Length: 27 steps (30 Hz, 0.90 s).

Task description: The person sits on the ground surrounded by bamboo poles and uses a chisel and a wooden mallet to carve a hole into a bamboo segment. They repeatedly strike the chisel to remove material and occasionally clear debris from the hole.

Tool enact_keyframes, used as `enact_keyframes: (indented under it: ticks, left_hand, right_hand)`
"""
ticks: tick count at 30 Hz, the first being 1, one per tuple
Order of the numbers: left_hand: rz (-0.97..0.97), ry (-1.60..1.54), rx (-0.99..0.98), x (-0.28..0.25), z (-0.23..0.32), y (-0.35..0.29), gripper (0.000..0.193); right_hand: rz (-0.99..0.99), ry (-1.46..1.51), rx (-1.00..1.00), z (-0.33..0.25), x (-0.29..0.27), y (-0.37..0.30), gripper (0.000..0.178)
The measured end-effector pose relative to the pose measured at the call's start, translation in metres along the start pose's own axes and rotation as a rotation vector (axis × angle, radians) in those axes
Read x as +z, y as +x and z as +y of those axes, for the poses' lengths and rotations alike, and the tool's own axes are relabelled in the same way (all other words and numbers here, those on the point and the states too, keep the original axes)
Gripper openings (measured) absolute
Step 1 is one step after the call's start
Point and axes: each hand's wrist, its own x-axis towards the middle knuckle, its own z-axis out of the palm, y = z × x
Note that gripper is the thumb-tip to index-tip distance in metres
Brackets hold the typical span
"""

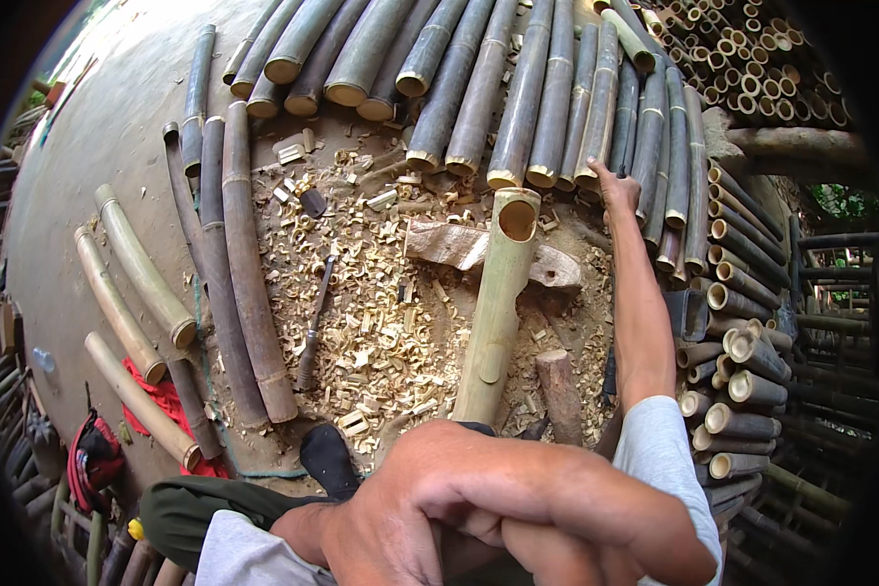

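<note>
Large and close, my left hand (518, 498) fills the lower middle with its fingers curled. Whatever lies inside them, if anything, is hidden. My right arm stretches forward, and my right hand (619, 193) is closed beside the ends of dark bamboo poles (601, 117). A small dark thing shows at its fingers, too small to name. Between my arms a pale green bamboo length (488, 322) rests across a rough wooden block (449, 244). Its far end is open and hollow, and a notch is cut in its right side. Its near end passes behind my left hand.
Wood chips (381, 332) cover the ground around a long thin tool (314, 327) with a dark handle. Dark poles (249, 244) and paler bamboo lengths (137, 254) lie at left. Cut bamboo is stacked (752, 381) at right. A short log (558, 396) stands near the block.
</note>
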Motion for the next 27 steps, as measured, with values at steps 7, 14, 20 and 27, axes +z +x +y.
enact_keyframes:
  ticks: [7,14,20,27]
  left_hand:
    - [0.554,0.310,-0.432,-0.004,0.040,-0.010,0.052]
    - [0.929,1.190,-0.469,-0.098,0.064,-0.051,0.040]
    - [0.153,2.497,-0.344,-0.148,0.080,-0.006,0.098]
    - [-0.648,2.502,-0.538,-0.181,0.107,-0.013,0.049]
  right_hand:
    - [-0.082,-0.017,-0.060,0.003,-0.007,0.024,0.076]
    - [-0.362,0.937,0.010,0.032,-0.104,-0.105,0.058]
    - [-0.448,0.808,-0.137,0.095,-0.240,-0.250,0.084]
    - [-0.471,1.255,0.028,0.131,-0.293,-0.287,0.056]
